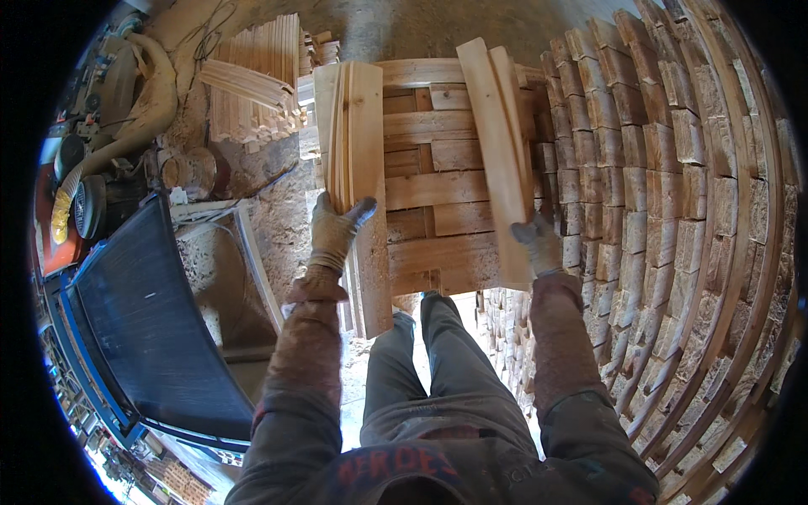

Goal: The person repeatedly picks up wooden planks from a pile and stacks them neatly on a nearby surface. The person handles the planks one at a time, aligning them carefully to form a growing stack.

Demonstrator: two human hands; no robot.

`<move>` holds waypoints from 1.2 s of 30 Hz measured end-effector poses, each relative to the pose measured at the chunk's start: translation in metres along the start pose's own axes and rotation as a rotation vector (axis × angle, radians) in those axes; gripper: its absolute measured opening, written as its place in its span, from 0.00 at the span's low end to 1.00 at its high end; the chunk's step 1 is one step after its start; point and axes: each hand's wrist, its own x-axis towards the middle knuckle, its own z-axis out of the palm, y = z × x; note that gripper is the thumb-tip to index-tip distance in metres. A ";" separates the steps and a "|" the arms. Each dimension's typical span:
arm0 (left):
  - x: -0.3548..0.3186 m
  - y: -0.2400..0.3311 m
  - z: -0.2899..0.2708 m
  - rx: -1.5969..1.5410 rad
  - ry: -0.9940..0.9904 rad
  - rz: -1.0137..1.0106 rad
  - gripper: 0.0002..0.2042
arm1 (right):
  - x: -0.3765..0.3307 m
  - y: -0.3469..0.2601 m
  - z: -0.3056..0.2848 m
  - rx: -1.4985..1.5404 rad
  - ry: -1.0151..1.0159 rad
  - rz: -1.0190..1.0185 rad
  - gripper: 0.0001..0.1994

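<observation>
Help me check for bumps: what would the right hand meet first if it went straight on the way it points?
The right hand points forward and slightly left, so it would meet the planks it grips first. Beyond them seem to lie crosswise boards, though depth is unclear.

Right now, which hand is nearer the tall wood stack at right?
Right: the right hand is just left of the tall stack; the left hand is farther, across the slatted pile.
</observation>
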 end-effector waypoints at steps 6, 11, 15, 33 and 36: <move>0.007 -0.019 0.012 -0.008 0.108 0.047 0.56 | 0.017 -0.013 0.042 -0.198 -0.044 0.072 0.54; -0.028 0.053 0.075 0.365 0.036 -0.187 0.62 | -0.007 -0.050 0.046 -0.490 0.270 -0.024 0.63; -0.036 0.059 0.091 0.567 0.107 -0.160 0.64 | -0.017 -0.071 0.052 -0.359 0.100 0.132 0.65; -0.069 -0.028 0.003 -0.423 -0.275 0.034 0.66 | -0.049 0.011 0.157 0.552 -0.423 0.159 0.34; -0.114 -0.064 -0.048 -0.460 -0.138 0.055 0.65 | -0.091 -0.027 0.190 0.024 -0.509 -0.232 0.37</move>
